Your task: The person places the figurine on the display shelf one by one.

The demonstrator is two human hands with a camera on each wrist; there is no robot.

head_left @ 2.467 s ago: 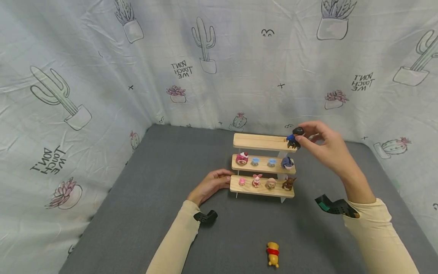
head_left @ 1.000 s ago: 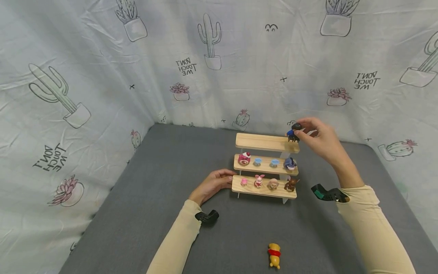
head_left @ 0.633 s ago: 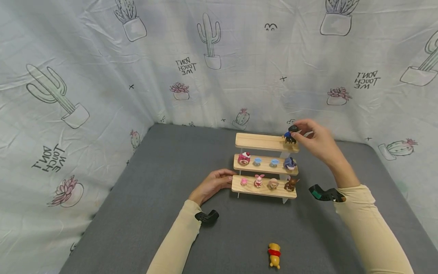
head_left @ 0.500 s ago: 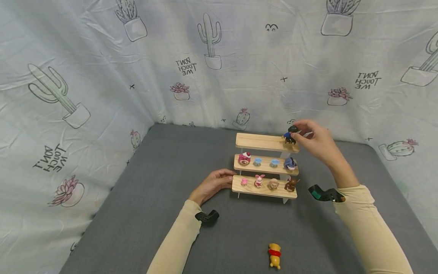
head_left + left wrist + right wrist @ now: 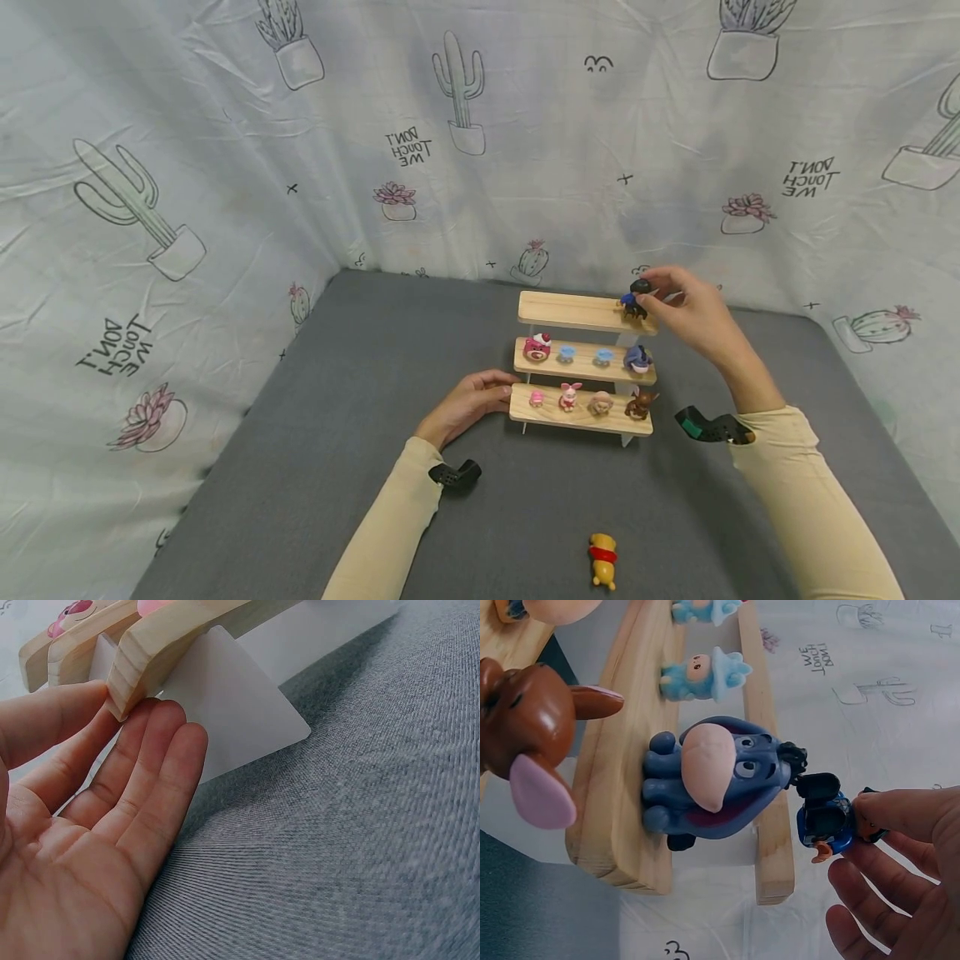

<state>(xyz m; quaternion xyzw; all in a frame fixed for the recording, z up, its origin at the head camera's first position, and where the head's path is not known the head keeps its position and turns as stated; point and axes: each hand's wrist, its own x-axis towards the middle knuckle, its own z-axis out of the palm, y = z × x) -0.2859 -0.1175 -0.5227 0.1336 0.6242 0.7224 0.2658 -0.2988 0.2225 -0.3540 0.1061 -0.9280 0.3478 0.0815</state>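
A three-tier wooden display stand [image 5: 558,312] stands on the grey table, with small figurines on its lower two boards. My left hand [image 5: 468,403] pinches the left end of the bottom board between thumb and fingers; the left wrist view shows the fingertips at the board's corner [image 5: 139,671]. At the right end of the top board, my right hand [image 5: 693,315] holds a small figurine [image 5: 633,303] with black hair and a blue top. In the right wrist view, thumb and fingers grip this figurine [image 5: 826,817] by its head, its black feet towards the top board [image 5: 772,851].
A pink bear [image 5: 536,347], two light-blue figurines and a blue donkey [image 5: 637,359] line the middle board. Several more, including a brown figurine [image 5: 640,405], sit on the bottom one. A yellow bear in a red shirt [image 5: 602,560] lies in front. A printed curtain [image 5: 480,150] hangs behind.
My right hand has shifted slightly left with the black-haired figurine, from the top board's right edge to over its right end. My left hand has kept its hold on the bottom board.
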